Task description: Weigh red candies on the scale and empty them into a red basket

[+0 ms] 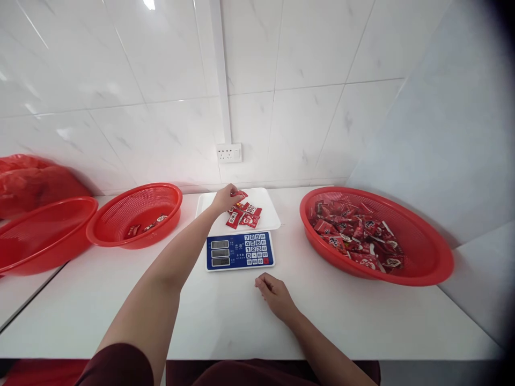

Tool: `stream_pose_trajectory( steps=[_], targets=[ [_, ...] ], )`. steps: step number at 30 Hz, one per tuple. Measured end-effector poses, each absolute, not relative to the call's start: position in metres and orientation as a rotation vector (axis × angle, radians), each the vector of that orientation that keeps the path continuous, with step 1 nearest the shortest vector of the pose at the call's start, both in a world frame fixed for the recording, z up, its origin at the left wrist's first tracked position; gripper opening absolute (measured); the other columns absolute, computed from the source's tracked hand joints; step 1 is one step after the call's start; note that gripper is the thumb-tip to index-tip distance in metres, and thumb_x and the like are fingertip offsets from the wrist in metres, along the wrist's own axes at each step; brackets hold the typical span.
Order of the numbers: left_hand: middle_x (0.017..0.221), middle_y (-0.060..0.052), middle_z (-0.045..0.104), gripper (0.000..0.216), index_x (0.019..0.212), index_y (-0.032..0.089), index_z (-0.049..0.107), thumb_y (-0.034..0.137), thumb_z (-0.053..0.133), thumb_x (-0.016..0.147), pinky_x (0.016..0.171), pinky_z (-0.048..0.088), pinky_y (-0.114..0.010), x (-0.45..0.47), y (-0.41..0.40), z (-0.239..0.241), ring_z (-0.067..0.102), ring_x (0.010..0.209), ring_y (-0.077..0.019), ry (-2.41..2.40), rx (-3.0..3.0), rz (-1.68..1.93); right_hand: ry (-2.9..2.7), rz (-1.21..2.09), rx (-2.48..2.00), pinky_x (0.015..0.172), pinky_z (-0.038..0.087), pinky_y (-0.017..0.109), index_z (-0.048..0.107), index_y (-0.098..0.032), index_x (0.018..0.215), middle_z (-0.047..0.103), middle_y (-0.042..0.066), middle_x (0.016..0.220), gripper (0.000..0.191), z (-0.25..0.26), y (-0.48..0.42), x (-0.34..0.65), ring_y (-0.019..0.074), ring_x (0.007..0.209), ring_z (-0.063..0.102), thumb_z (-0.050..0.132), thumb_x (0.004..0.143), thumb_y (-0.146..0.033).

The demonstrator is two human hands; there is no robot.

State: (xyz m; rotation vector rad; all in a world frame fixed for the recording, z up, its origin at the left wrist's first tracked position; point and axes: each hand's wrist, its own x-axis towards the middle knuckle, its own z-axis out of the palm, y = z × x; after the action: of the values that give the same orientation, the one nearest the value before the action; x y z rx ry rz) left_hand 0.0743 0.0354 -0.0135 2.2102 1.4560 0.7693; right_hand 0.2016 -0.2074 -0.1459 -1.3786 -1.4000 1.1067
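My left hand [226, 197] reaches out over the white pan of the scale [265, 214], fingers closed on a red candy packet [242, 194]. A few more red packets [246, 215] lie on the pan just beside it. The scale's blue keypad panel [240, 250] faces me. My right hand [273, 292] rests on the white table in front of the scale, fingers curled in, nothing visible in them.
A big red basket [426, 262] full of red packets stands at the right. A smaller red basket [132, 206] at the left holds a few packets; another red basket [40, 230] and a red bag [28, 179] lie further left. Tiled walls and a socket [229, 153] are behind.
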Motion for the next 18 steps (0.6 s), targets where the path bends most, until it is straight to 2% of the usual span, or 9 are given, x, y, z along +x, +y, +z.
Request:
stream_pose_trajectory(
  steps=[6,10,13,18],
  targets=[
    [0.086,-0.003,0.064,0.024,0.088,0.02,0.055,0.039,0.059,0.074,0.065,0.041,-0.025,0.088,0.044,-0.024,0.056,0.076,-0.0165,1.461,2.27,0.701,-1.418,1.123,-1.375,0.052,0.035,0.024,0.05,-0.019,0.069,0.042,-0.004,0.056,0.032,-0.148,-0.207,0.202,0.0111,0.053,0.041,0.04,0.084,-0.046],
    [0.089,-0.003,0.064,0.022,0.089,0.02,0.056,0.039,0.053,0.078,0.07,0.041,-0.026,0.087,0.045,-0.026,0.056,0.08,-0.0174,1.461,2.276,0.692,-1.424,1.118,-1.369,0.052,0.035,0.024,0.05,-0.019,0.069,0.043,-0.003,0.058,0.032,-0.148,-0.207,0.203,0.0114,0.055,0.042,0.04,0.083,-0.046],
    [0.092,-0.004,0.064,0.017,0.091,0.019,0.057,0.029,0.046,0.082,0.072,0.041,-0.027,0.078,0.047,-0.023,0.056,0.083,-0.0176,1.496,2.251,0.666,-1.429,1.123,-1.364,0.053,0.035,0.024,0.05,-0.019,0.068,0.044,-0.003,0.059,0.032,-0.147,-0.207,0.203,0.0113,0.055,0.042,0.04,0.083,-0.046],
    [0.093,-0.006,0.064,0.027,0.094,0.017,0.058,0.013,0.057,0.068,0.064,0.042,-0.024,0.054,0.048,-0.017,0.057,0.079,-0.0173,1.515,2.148,0.498,-1.455,1.137,-1.367,0.053,0.034,0.023,0.05,-0.018,0.069,0.043,-0.004,0.059,0.032,-0.146,-0.207,0.203,0.011,0.055,0.041,0.04,0.084,-0.045]
  ],
)
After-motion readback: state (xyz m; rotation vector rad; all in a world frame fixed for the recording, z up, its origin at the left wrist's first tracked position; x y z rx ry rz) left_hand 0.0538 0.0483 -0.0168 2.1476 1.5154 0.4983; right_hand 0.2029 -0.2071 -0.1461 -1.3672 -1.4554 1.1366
